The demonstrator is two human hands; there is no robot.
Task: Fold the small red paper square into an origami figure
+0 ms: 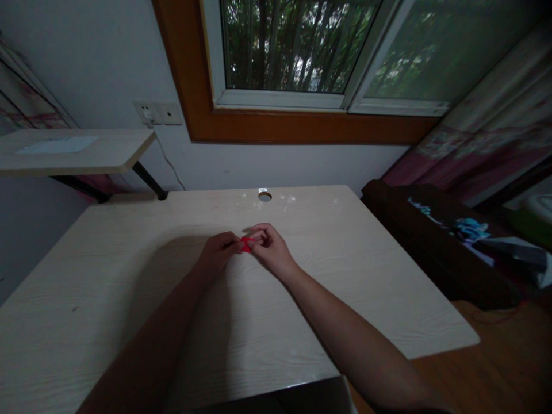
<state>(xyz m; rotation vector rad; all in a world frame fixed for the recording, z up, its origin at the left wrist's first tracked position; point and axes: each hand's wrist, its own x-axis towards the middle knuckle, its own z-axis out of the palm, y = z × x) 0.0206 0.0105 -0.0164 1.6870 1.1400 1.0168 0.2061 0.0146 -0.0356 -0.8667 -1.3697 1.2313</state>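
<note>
A small red object [246, 244] sits between both my hands, just above the middle of a pale wooden table [129, 299]. My left hand [219, 253] pinches its left side with fingers closed. My right hand [269, 246] grips its right side, fingers curled round it. What the red thing is I cannot make out; most of it is hidden by my fingertips. Both forearms reach in from the lower edge of the view.
A round cable hole [264, 196] lies near the table's far edge. A raised shelf [73, 150] stands at the back left under a wall socket [157, 112]. A dark bed frame [431, 230] with bedding is at the right, and a window [302, 52] is ahead.
</note>
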